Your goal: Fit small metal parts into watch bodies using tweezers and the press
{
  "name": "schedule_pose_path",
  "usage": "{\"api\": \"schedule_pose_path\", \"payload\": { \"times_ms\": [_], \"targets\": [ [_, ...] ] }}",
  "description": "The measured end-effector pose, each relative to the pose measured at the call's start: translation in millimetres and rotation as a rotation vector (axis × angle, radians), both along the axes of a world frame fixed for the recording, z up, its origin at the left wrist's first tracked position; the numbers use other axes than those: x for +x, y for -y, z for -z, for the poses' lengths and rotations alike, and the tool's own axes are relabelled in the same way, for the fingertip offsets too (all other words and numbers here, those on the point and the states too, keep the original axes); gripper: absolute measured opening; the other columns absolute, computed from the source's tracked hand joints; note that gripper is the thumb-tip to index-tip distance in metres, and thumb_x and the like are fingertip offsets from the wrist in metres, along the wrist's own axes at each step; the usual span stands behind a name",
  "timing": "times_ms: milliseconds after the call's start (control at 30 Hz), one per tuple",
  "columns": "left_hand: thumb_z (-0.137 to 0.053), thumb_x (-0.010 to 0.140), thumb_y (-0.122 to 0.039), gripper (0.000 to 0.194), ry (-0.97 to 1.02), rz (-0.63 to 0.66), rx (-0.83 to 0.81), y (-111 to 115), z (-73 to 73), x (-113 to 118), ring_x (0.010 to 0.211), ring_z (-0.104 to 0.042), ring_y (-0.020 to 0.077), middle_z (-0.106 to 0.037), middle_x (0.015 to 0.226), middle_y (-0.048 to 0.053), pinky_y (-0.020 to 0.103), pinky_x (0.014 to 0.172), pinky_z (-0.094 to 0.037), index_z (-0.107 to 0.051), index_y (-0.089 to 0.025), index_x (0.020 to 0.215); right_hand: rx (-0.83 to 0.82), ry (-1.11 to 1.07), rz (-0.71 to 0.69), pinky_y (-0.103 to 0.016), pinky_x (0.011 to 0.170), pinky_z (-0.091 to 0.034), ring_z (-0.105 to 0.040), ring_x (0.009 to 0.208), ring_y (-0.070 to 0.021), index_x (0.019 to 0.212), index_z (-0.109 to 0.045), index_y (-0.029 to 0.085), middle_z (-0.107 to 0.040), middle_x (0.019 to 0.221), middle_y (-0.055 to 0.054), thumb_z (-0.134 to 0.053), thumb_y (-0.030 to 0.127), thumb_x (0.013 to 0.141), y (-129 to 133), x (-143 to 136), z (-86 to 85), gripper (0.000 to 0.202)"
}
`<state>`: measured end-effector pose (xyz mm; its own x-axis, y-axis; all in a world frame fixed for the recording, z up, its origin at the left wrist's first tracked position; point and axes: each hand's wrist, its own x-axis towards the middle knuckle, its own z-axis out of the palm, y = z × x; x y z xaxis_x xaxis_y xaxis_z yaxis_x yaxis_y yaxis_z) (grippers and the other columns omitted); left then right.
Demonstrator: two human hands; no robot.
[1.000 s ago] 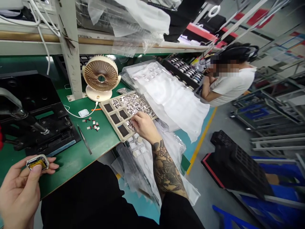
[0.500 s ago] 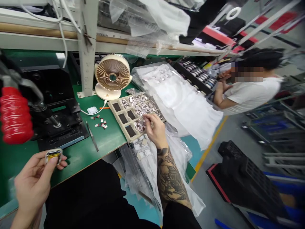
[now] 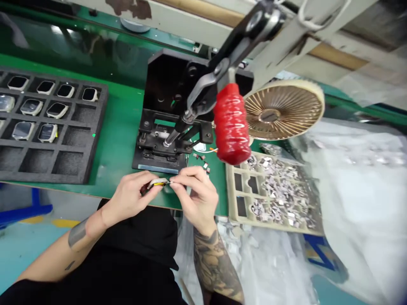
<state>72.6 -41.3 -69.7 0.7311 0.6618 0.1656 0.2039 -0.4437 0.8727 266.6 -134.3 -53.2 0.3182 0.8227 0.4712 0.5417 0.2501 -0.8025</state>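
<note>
My left hand (image 3: 133, 195) is closed around the edge of a small pale smartwatch case (image 3: 158, 181), whose inside shows a yellow part. Just to its right, my right hand (image 3: 199, 197) pinches a tiny thin piece (image 3: 171, 182) at the case's right edge; whether the piece touches the case I cannot tell. Both hands are over the front edge of the green bench, in front of a black toggle press (image 3: 165, 146) with a red handle (image 3: 232, 125). Right of the hands stands a beige compartment tray (image 3: 232, 190) full of small silvery parts.
At the left lies a grey foam tray (image 3: 95, 148) with several smartwatches in its pockets. Behind the parts tray stands a small fan (image 3: 286, 110). White plastic sheeting (image 3: 359, 182) covers the right side. Several tiny parts (image 3: 206, 166) lie beside the press.
My view has swung left. My right hand has left the parts tray and come to the watch case in my left hand, with a tiny piece pinched in its fingers.
</note>
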Motion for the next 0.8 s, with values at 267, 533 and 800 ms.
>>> {"api": "schedule_pose_path", "payload": {
  "times_ms": [267,533,800],
  "targets": [
    [-0.065,0.110,-0.022,0.022,0.028,0.057,0.026,-3.9,-2.0,1.1,0.069,-0.046,0.0132,-0.051,0.077,-0.003,0.030,0.067,-0.036,-0.064,-0.019,0.088,-0.148,0.070,-0.207,-0.031,0.080,-0.061,-0.070,0.087,-0.0166,0.102,-0.084,0.024,-0.073,0.096,-0.003,-0.077,0.017,0.102,-15.3,10.2,-8.1,0.009],
    [-0.066,0.109,-0.027,0.027,0.003,0.082,-0.042,-4.9,-5.2,0.1,0.069,-0.046,0.0130,-0.052,0.077,-0.003,0.031,0.067,-0.034,-0.062,-0.019,0.084,-0.129,0.193,-0.202,-0.032,0.076,-0.062,-0.071,0.085,-0.0172,0.103,-0.084,0.027,-0.071,0.094,-0.002,-0.075,0.018,0.104,-11.7,10.3,-14.3,0.013],
    [-0.062,0.111,-0.035,0.030,0.011,0.074,-0.275,-11.4,-4.5,-4.6,0.066,-0.040,0.0118,-0.048,0.073,-0.005,0.029,0.063,-0.031,-0.063,-0.018,0.087,-0.055,0.515,-0.214,-0.046,0.084,-0.062,-0.075,0.104,-0.0288,0.143,-0.068,0.026,-0.078,0.120,-0.012,-0.081,0.032,0.102,-1.1,-2.7,10.9,0.043]
  ]
}}
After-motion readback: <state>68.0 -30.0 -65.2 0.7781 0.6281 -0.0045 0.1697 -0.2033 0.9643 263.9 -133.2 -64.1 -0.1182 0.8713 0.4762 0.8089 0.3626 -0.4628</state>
